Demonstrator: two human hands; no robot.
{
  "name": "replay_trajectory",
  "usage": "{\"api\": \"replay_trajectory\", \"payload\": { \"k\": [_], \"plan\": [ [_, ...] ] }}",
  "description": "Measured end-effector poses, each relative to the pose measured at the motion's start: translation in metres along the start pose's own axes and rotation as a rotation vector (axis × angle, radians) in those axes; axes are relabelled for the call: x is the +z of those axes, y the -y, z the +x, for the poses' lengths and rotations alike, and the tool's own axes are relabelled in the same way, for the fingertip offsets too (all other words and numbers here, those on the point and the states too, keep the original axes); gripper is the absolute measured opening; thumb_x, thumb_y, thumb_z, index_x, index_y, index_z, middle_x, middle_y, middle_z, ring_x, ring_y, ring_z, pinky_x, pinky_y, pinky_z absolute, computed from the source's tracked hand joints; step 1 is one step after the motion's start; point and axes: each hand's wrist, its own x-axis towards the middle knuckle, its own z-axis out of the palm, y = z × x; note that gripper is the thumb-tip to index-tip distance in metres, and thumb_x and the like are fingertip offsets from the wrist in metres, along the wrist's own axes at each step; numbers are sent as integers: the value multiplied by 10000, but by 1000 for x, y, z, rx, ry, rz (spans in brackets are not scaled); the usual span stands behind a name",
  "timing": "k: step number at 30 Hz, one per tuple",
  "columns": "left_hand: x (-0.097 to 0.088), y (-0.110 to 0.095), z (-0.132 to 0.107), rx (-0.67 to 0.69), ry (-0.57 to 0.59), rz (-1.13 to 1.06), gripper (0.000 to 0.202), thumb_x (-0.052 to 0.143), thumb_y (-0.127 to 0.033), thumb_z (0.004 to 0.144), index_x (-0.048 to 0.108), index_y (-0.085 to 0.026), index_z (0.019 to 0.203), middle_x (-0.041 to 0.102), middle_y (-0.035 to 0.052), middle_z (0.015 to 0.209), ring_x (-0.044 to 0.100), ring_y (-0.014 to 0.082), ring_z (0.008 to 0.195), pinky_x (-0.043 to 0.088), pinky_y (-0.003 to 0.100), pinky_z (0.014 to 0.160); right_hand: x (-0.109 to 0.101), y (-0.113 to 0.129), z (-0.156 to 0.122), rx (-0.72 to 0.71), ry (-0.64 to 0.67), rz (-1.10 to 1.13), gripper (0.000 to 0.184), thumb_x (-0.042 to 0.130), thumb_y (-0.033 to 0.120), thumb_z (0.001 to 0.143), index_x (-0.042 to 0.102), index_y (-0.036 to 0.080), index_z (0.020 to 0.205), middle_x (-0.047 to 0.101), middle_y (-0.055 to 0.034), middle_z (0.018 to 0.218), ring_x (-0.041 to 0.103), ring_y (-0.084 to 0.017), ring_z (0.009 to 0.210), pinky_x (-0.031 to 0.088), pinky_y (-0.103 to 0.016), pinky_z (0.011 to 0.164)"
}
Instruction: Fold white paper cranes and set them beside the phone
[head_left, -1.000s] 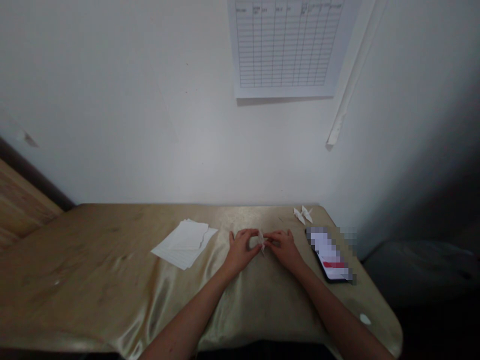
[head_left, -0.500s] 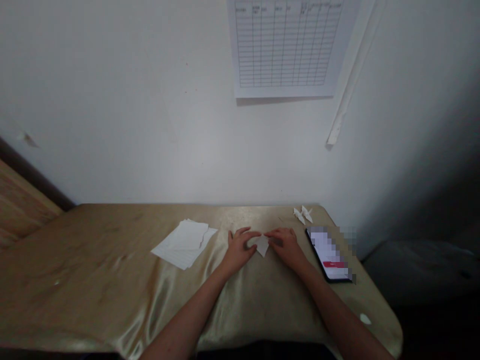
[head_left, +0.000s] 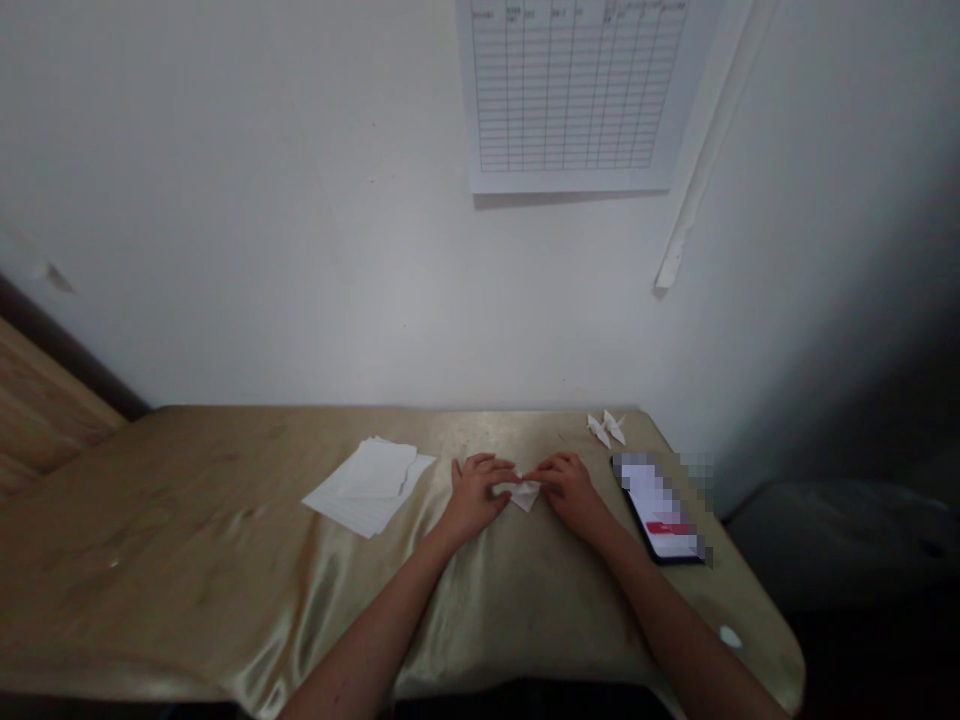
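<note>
Between my two hands lies a small piece of folded white paper [head_left: 526, 498] on the gold cloth, its pointed lower corner facing me. My left hand [head_left: 475, 497] grips its left side, thumb low and index finger reaching over the top. From the other side, my right hand [head_left: 574, 493] holds it, index fingertip pressed on the upper part close to the left one. The fingers hide parts of the paper's top and sides. Two small folded paper cranes, a left crane [head_left: 598, 432] and a right crane [head_left: 614, 428], rest beyond my right hand.
A pile of white paper sheets [head_left: 364, 485] lies left of my hands. To the right is a phone [head_left: 660, 512] with its screen lit. A small white scrap [head_left: 730, 637] sits near the front right corner of the cloth-covered table [head_left: 187, 560]. A printed chart [head_left: 570, 100] hangs on the wall.
Both index fingertips have come down toward me over the paper. Its upper part now looks folded or bent, and less of its flat surface shows. The other things stay where they were.
</note>
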Motion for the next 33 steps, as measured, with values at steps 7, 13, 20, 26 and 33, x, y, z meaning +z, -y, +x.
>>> {"api": "replay_trajectory", "payload": {
  "k": [7, 13, 20, 26, 33],
  "plan": [
    [3, 4, -1, 32, 11, 62, 353, 686, -178, 787, 776, -404, 1043, 669, -27, 1360, 423, 306, 1369, 84, 694, 1173, 1, -2, -1, -9, 33, 0, 427, 544, 74, 869, 786, 353, 1082, 699, -51, 1160, 491, -246, 1192, 367, -443, 1090],
    [5, 3, -2, 43, 5, 79, 235, 693, -268, 839, 776, -404, 1012, 667, -27, 1345, 415, 298, 1372, 42, 705, 1170, -1, 1, -3, -13, 43, -5, 384, 579, 79, 825, 796, 307, 1044, 703, -43, 1165, 488, -243, 1209, 349, -436, 1101],
    [8, -1, -3, 47, -22, 107, 163, 731, -398, 852, 763, -371, 1010, 664, -3, 1332, 425, 298, 1356, -12, 729, 1165, 2, 3, -3, 5, 12, -7, 267, 652, 172, 839, 782, 281, 1045, 699, -49, 1157, 501, -252, 1201, 332, -453, 1115],
    [7, -3, -4, 43, -23, 148, 334, 763, -411, 815, 732, -412, 1148, 642, 1, 1373, 423, 329, 1361, -5, 745, 1167, 3, 1, -2, 32, 1, -22, 270, 717, 225, 820, 767, 266, 1082, 668, -77, 1193, 507, -267, 1206, 357, -460, 1105],
    [10, -4, -6, 26, -53, 221, 427, 746, -444, 814, 699, -442, 1238, 564, 14, 1487, 388, 385, 1397, -33, 767, 1165, 3, 2, -2, 37, 3, -38, 284, 708, 204, 821, 763, 270, 1092, 656, -76, 1198, 509, -264, 1210, 364, -458, 1104]
  ]
}}
